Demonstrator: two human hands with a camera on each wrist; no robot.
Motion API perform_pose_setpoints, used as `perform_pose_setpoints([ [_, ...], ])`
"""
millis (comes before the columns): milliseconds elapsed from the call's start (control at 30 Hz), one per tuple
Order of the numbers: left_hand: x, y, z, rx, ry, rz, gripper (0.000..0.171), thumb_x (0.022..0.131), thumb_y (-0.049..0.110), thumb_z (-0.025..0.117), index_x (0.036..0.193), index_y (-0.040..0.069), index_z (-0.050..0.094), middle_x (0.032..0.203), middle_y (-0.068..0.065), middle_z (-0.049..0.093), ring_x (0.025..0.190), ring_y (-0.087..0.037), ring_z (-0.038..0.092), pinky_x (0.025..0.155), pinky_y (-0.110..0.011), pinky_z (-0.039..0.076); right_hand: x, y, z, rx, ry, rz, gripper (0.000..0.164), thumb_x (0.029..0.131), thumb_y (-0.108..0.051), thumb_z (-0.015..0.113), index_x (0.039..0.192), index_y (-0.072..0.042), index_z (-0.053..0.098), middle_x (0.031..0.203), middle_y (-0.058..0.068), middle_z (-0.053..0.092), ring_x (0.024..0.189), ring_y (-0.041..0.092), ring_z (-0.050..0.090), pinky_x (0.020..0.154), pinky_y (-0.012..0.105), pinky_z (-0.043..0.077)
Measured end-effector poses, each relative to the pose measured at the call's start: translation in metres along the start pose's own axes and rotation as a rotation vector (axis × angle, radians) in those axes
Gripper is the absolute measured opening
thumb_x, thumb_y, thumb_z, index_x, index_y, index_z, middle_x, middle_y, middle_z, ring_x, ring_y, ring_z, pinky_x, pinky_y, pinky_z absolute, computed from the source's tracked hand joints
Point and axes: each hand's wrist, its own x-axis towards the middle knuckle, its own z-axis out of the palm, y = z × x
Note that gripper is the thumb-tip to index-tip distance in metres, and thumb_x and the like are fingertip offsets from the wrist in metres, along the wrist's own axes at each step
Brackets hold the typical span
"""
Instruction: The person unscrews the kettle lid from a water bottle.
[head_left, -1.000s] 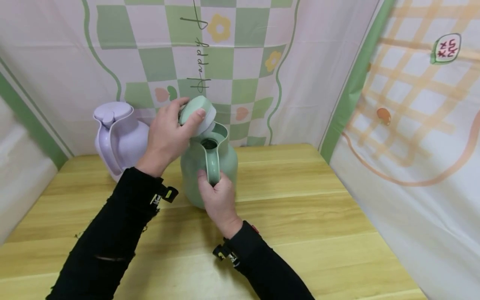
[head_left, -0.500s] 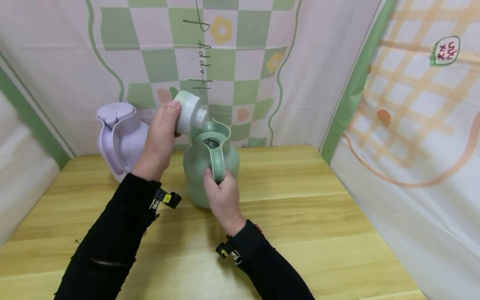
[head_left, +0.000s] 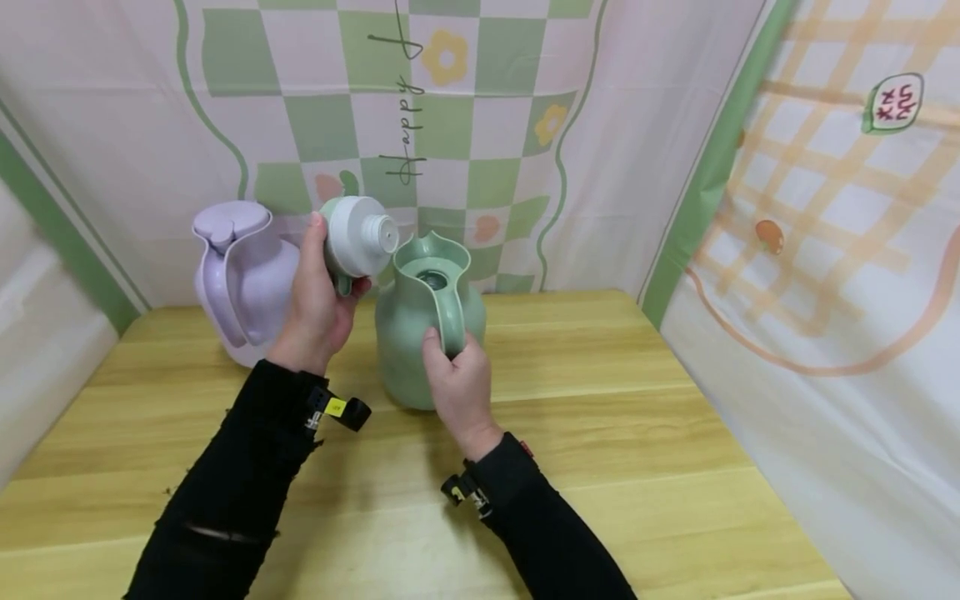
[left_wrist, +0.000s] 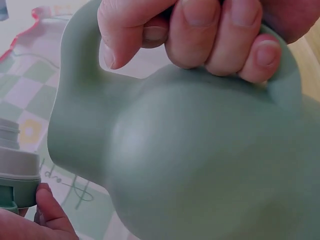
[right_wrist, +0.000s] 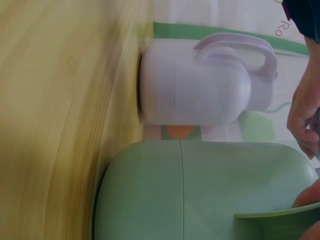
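Note:
In the head view my left hand holds the stopper lid, green on its outer side and white inside, with its threaded plug tilted to the right. It is left of the green thermos jug, whose mouth lies uncovered. My right hand grips the jug's handle, thumb along its left side. The left wrist view shows fingers curled around that handle, and the lid at the lower left. The jug stands upright on the table, seen sideways in the right wrist view.
A lilac thermos jug with its lid on stands at the back left, just beyond my left wrist. The wooden table reaches back to printed cloth walls on the back and sides.
My left hand has drawn the lid away from above the jug's mouth, leftward and down, turning its white plug to face right. The jug has shifted slightly right, still in my right hand's grip.

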Motion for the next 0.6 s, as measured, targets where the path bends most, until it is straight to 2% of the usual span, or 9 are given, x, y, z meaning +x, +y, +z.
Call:
perform_pose_setpoints([
  [200, -0.001, -0.009, -0.008, -0.127, 0.025, -0.098, 0.059, 0.095, 0.066, 0.036, 0.131, 0.024, 0.06, 0.108, -0.001, 0.065, 0.087, -0.017, 0.051, 0.072, -0.027, 0.038, 0.004, -0.021, -0.009, 0.016, -0.006, 0.011, 0.038, 0.093, -0.014, 0.058, 0.063, -0.012, 0.034, 0.059, -0.003, 0.022, 0.054, 0.015, 0.031, 0.051, 0.031, 0.031],
  [333, -0.001, -0.016, -0.016, -0.165, 0.049, -0.167, 0.063, 0.093, 0.07, 0.035, 0.132, 0.025, 0.059, 0.112, -0.001, 0.064, 0.089, -0.018, 0.054, 0.073, -0.027, 0.041, 0.008, -0.019, -0.012, 0.007, -0.009, 0.017, 0.039, 0.094, -0.015, 0.057, 0.063, -0.012, 0.033, 0.058, -0.003, 0.022, 0.053, 0.016, 0.03, 0.051, 0.032, 0.029],
  [433, 0.0, -0.021, -0.021, -0.19, 0.074, -0.231, 0.067, 0.092, 0.072, 0.032, 0.131, 0.026, 0.059, 0.109, -0.002, 0.064, 0.087, -0.019, 0.056, 0.071, -0.027, 0.043, 0.011, -0.017, -0.014, 0.008, -0.018, 0.029, 0.039, 0.095, -0.014, 0.056, 0.063, -0.013, 0.033, 0.056, -0.003, 0.024, 0.051, 0.017, 0.03, 0.051, 0.031, 0.029],
  [600, 0.002, -0.033, -0.029, -0.221, 0.063, -0.334, 0.069, 0.094, 0.072, 0.024, 0.13, 0.025, 0.06, 0.099, -0.004, 0.066, 0.082, -0.021, 0.06, 0.067, -0.027, 0.044, 0.018, -0.012, -0.016, 0.018, -0.03, 0.042, 0.036, 0.096, -0.015, 0.054, 0.065, -0.013, 0.036, 0.054, -0.002, 0.029, 0.05, 0.018, 0.035, 0.051, 0.031, 0.032],
])
